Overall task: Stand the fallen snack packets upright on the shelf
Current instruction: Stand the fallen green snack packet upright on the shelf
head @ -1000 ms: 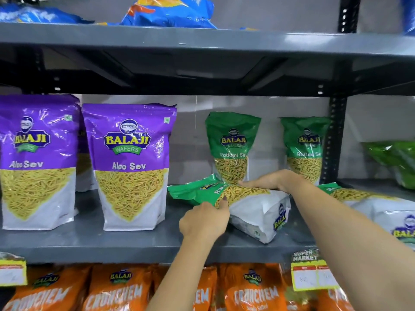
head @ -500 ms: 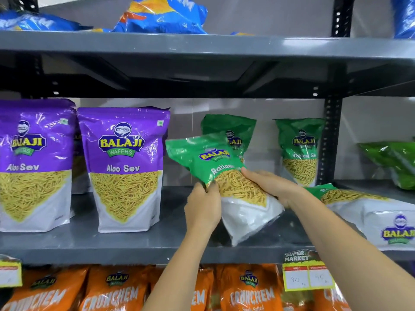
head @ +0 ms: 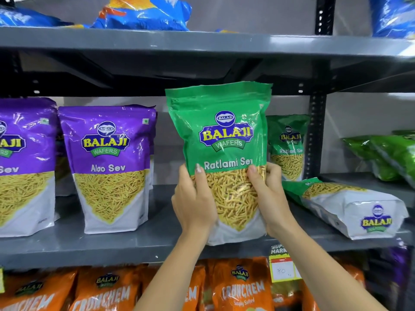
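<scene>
Head view shows our left hand (head: 195, 199) and right hand (head: 268, 196) clasping the glossy green Ratlami Sev pouch (head: 221, 153) upright at frame centre, so we should seat its white base flat on the grey metal shelf (head: 125, 243) (another green pouch (head: 350, 205) lies fallen at right).

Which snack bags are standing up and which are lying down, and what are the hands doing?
Held Ratlami Sev packet: upright, gripped on both sides.
Left hand: closed on it.
Right hand: closed on it.
Fallen Ratlami Sev packet: lying flat.
Back Ratlami Sev packet: standing.
Aloo Sev packets: standing.
</scene>
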Tool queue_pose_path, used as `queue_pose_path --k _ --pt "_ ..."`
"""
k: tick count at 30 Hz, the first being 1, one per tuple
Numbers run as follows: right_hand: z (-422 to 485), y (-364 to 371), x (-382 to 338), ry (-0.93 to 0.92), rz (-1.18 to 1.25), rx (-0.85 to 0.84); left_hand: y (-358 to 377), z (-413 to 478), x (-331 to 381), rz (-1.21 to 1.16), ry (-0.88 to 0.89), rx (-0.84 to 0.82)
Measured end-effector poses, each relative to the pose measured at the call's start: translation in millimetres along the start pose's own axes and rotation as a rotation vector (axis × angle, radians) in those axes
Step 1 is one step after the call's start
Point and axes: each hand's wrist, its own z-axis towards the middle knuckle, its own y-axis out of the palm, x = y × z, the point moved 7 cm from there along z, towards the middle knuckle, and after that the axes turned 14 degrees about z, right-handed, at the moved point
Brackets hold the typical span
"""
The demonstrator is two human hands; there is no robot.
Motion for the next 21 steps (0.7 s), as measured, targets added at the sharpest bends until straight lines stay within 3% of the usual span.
queue_pose_path --k 6,10,21 --pt "8 3 1 -0.078 -0.072 -0.029 6 7 2 -0.003 0.103 0.025" --pt "31 16 19 -0.031 -0.168 -0.096 18 31 -10 0.042 0.155 0.033" --pt "44 30 67 0.098 -0.188 -0.226 38 51 -72 -0.027 0.014 0.027"
